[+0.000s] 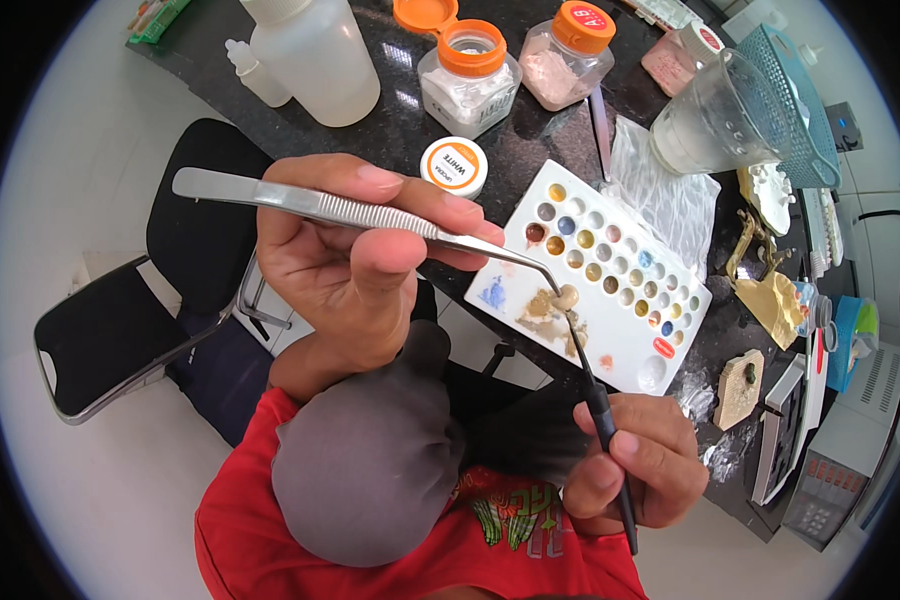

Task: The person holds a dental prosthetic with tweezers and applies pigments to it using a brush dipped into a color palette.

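Black padding covers the chair (pixel 210 190) at your far left, beside the dark table (pixel 205 55). On the table's far side, a translucent white bottle (pixel 325 70) stands upright. Nearer to you, your left hand (pixel 345 290) has its fingers pinching the silver tweezers (pixel 370 212), whose bent tips point right and hold a small cream-coloured piece (pixel 567 297). Beyond that hand are a round white tub (pixel 454 165) and, behind it, an open jar (pixel 470 95) of white powder with an orange rim; right of this, an orange-lidded jar (pixel 567 72) holds pale pink powder.

The cream-coloured piece shows over the white palette (pixel 625 370), by its brown smears; you cannot tell whether it touches the surface. Its near side meets the tip of the black-handled tool (pixel 602 415), which your right hand (pixel 660 450) pinches between thumb and fingers.

Farther right, a clear cup (pixel 705 130) sits by crumpled plastic (pixel 660 185), with a blue-green basket (pixel 805 120) beside it; nearer, a tan block (pixel 738 400) lies right of the palette.
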Motion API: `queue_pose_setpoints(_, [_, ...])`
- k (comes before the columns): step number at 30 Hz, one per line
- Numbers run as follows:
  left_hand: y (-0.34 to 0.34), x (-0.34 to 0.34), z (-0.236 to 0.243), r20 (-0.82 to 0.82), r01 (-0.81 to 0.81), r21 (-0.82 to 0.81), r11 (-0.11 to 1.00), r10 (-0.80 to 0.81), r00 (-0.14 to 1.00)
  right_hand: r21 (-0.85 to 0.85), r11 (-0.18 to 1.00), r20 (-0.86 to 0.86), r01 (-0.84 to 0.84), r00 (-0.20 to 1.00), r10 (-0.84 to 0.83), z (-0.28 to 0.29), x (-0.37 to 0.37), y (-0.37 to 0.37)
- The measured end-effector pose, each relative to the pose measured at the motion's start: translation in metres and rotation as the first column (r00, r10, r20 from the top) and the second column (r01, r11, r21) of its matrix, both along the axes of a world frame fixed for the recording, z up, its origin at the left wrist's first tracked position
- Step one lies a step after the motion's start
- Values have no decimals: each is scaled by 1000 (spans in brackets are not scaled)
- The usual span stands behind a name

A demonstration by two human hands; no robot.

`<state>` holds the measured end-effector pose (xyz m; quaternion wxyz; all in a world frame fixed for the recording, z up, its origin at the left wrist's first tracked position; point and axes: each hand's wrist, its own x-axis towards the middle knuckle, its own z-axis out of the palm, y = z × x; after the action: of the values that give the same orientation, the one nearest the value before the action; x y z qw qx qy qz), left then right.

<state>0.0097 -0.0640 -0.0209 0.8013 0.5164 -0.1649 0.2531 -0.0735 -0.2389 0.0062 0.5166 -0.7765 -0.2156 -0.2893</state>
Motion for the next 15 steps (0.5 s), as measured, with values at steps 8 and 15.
queue_pose_setpoints(8, [1,0,-2,5,-1,5,1000,1,1000,12,1000,0,-13,1000,13,-2,-3,-2])
queue_pose_setpoints(15, [-1,-1,0,-9,-3,-3,1000,3,1000,-24,997,25,-75,997,75,3,-3,-5])
